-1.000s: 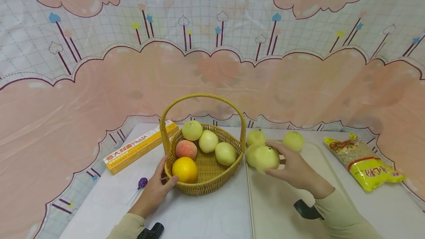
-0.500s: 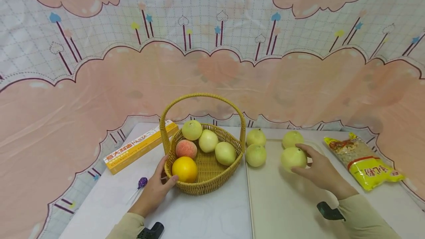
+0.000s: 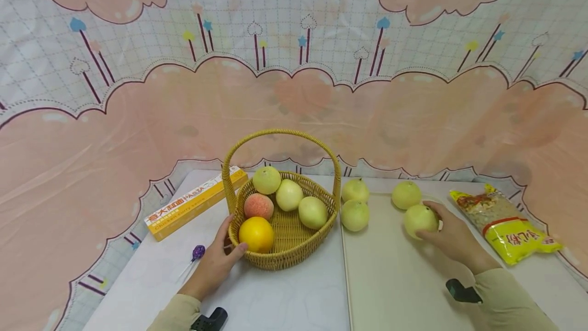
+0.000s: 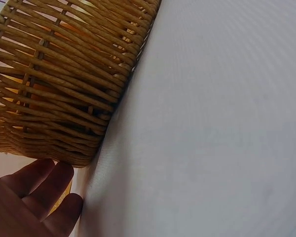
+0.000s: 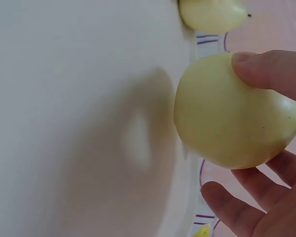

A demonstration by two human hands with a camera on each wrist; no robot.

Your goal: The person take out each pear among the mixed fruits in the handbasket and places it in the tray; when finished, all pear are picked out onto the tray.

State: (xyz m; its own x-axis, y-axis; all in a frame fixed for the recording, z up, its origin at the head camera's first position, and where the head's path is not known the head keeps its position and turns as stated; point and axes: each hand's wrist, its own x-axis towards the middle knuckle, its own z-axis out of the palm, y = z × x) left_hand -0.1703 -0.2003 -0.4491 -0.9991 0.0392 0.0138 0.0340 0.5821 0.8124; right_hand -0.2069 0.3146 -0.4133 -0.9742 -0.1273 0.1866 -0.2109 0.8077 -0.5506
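Observation:
My left hand (image 3: 215,265) grips the left rim of a wicker basket (image 3: 289,258), the thumb over the edge beside an orange (image 3: 255,235). Fingertips touch the basket's outer wall in the left wrist view. Inside lie the orange, a reddish peach (image 3: 259,206) and several pale green pears (image 3: 313,212). My right hand (image 3: 455,236) holds another pale green pear (image 5: 232,113) between thumb and fingers over the beige tray (image 3: 390,280); its shadow falls on the tray. A pear (image 3: 406,195) sits just behind it, and two pears (image 3: 354,215) stand at the tray's left edge.
A yellow and white pasta box (image 3: 196,203) lies left of the basket. Near my left wrist is a purple-wrapped lollipop (image 3: 198,253). A yellow food packet (image 3: 507,226) lies right of the tray. A patterned curtain (image 3: 294,106) hangs behind the table.
My right hand has carried its pear to the right, away from the two pears at the tray's left edge. The left hand and basket have stayed in place.

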